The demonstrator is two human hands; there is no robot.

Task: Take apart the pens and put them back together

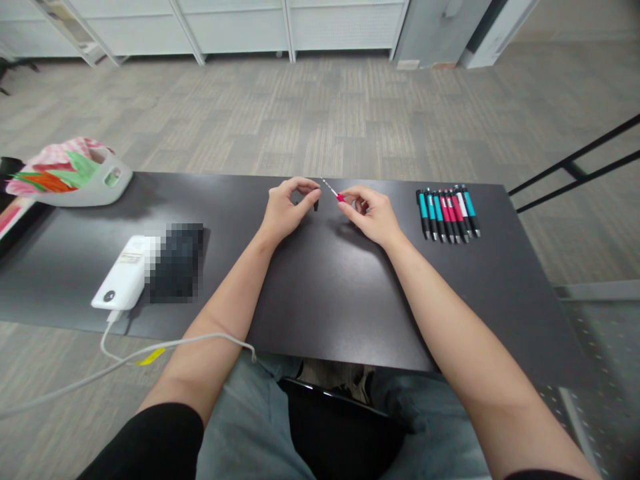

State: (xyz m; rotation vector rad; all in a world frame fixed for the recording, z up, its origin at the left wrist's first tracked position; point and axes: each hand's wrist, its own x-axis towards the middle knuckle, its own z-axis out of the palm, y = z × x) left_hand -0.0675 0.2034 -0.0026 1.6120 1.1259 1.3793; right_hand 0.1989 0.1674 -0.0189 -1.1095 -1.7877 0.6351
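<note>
My left hand [287,210] hovers over the far middle of the black table [320,293], its fingers pinched on a small black pen part [316,205]. My right hand [373,213] is close beside it, pinching a thin pen refill [333,191] with a red end; its tip points up and left toward the left hand. The two hands are a few centimetres apart. A row of several teal, red and white pens [449,213] lies on the table to the right of my right hand.
A white power bank [123,273] with a cable [125,357] lies at the left, beside a blurred dark object [176,262]. A grey container holding colourful cloth [70,175] stands at the far left. A black metal frame [575,167] runs along the right.
</note>
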